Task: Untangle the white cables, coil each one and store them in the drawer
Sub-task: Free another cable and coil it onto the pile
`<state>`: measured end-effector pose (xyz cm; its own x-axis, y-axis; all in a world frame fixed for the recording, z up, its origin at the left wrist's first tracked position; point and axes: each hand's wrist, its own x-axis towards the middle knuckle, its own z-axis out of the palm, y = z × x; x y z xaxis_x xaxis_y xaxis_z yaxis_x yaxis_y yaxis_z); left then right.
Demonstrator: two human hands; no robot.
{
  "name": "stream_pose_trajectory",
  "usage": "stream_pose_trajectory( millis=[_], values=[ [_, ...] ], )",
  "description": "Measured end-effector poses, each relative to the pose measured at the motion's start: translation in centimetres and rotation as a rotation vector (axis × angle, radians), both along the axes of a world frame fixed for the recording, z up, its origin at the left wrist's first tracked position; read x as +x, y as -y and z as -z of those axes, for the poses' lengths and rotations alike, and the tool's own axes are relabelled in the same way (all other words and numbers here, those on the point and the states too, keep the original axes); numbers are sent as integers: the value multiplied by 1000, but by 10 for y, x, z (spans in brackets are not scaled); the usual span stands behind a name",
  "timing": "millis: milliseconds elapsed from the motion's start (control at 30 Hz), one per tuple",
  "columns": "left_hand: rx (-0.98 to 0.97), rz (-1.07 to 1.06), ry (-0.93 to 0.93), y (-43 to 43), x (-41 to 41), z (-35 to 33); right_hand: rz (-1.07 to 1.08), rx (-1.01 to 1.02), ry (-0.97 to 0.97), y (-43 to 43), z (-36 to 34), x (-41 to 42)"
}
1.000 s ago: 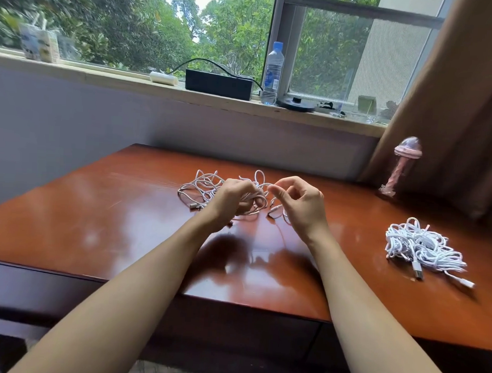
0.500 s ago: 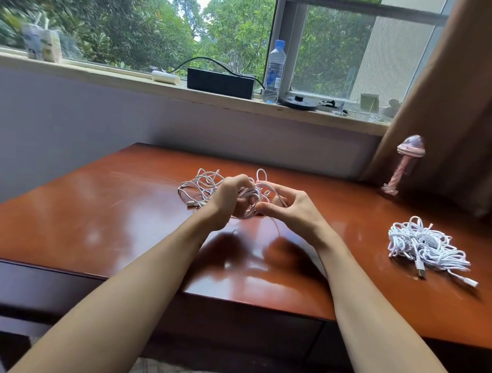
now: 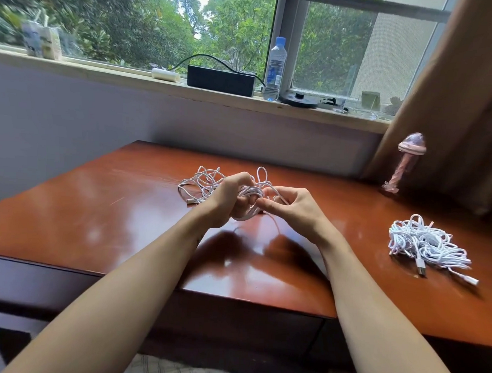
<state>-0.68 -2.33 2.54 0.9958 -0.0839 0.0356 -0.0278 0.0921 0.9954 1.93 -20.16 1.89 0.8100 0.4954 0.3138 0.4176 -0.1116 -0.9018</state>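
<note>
Since a second ago my right hand (image 3: pixel 297 210) has rolled palm-up and closed in until its thumb meets my left hand (image 3: pixel 228 199). My left fingers are curled tight round a bunch of loops from the tangled white cables (image 3: pixel 205 184), and my right thumb and forefinger pinch a strand beside that bunch. The rest of the tangle trails onto the glossy reddish-brown desk (image 3: pixel 94 221) behind my left hand. Well apart to my right lies a second heap of cable (image 3: pixel 424 247), thin and loopy, with a silver USB plug (image 3: pixel 420 268) poking toward me. Farther back a pink ornament (image 3: pixel 408 160) with a twisted stem stands by the brown curtain (image 3: pixel 471 98). A clear bottle (image 3: pixel 275 68) with a blue cap stands on the window sill (image 3: pixel 102 73) beside a black box (image 3: pixel 220 76).
</note>
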Motion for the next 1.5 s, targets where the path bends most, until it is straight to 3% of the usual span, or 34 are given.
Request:
stream_pose_trajectory(
  millis=[200, 467, 600, 767, 1000, 1333, 1500],
  values=[
    [60, -107, 101, 4, 0, 3, 63, -16, 11, -3, 0, -1],
    [-14, -182, 257, 1, 13, 11, 128, 51, 29, -1, -1, 3],
    [117, -202, 372, 4, 16, 16, 176, 127, 24, 1, 0, 9],
    [434, -277, 593, 4, 22, 25, 227, 155, 20, -3, 2, 9],
    [664, -260, 716, 3, 27, 31, 235, 150, 40, -3, 2, 11],
    [590, -294, 692, 2, 24, 32, 205, 162, 8, -4, 2, 10],
    [360, -217, 541, 6, 17, 28, 203, 174, -6, -6, 3, 11]
  ],
)
